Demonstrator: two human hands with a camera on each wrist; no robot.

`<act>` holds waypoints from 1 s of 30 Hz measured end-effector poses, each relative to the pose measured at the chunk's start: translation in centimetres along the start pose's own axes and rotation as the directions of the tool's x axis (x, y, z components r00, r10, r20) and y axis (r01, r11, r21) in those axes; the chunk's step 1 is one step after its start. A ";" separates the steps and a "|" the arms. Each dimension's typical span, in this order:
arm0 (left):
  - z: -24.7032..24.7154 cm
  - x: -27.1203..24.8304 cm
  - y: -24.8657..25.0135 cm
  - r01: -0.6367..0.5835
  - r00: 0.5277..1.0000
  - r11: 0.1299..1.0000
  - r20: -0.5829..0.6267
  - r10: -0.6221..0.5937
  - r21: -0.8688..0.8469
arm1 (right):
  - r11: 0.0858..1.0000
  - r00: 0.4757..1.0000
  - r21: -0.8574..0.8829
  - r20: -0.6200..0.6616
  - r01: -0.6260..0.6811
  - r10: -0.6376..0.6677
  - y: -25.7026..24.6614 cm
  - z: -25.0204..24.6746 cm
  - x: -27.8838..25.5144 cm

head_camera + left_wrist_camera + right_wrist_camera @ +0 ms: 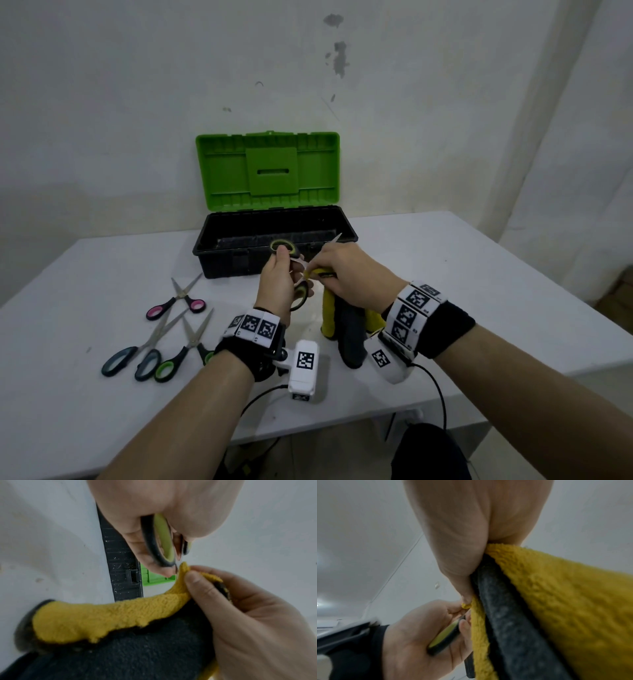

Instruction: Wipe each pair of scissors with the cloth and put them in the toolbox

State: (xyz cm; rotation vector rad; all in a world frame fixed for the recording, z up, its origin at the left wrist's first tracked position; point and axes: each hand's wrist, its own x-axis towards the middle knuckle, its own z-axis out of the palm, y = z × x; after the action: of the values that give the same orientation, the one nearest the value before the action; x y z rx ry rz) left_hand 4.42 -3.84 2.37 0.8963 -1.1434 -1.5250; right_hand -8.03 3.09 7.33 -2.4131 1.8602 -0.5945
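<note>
Left hand (277,287) grips green-handled scissors (283,247), right hand (346,277) pinches cloth (346,329) round the blade; exposed tip could nick fingers if cloth slips.

Head camera looks forward and down across the white bench (445,274), toolbox (274,240) at twelve o'clock by the wall. Both wrist cameras sit very close along each palm; all three views share the yellow-and-grey cloth (102,615) and green-handled scissors (163,538).
</note>
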 end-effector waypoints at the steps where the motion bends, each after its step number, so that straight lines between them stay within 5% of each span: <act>1: 0.1 0.0 0.0 0.007 1.000 1.000 0.012 -0.008 0.007 | 1.000 1.000 0.004 -0.001 0.022 -0.022 -0.4 0.2 0.0; 8: 0.1 -0.2 0.1 0.024 1.000 1.000 0.006 -0.024 -0.009 | 0.991 0.998 -0.117 0.000 -0.061 0.062 0.3 0.2 0.0; 14: 0.5 0.1 0.1 0.032 0.999 0.999 0.028 -0.033 0.039 | 0.992 0.999 -0.121 0.036 0.026 -0.021 -0.6 1.0 -0.3; 22: 0.8 0.0 0.5 0.019 0.999 1.000 0.029 -0.019 0.004 | 0.994 0.984 -0.054 -0.151 -0.100 0.091 0.0 0.3 0.4; 30: 0.4 0.0 -0.1 0.003 1.000 0.996 0.003 -0.003 0.087 | 0.996 0.999 -0.077 -0.046 -0.033 0.030 -0.8 1.4 -0.3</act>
State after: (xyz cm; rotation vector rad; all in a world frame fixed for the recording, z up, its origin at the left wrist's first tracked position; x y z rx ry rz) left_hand 3.98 -3.78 2.40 0.9546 -1.2188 -1.4887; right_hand -6.94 3.30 6.16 -2.4324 1.9708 -0.5895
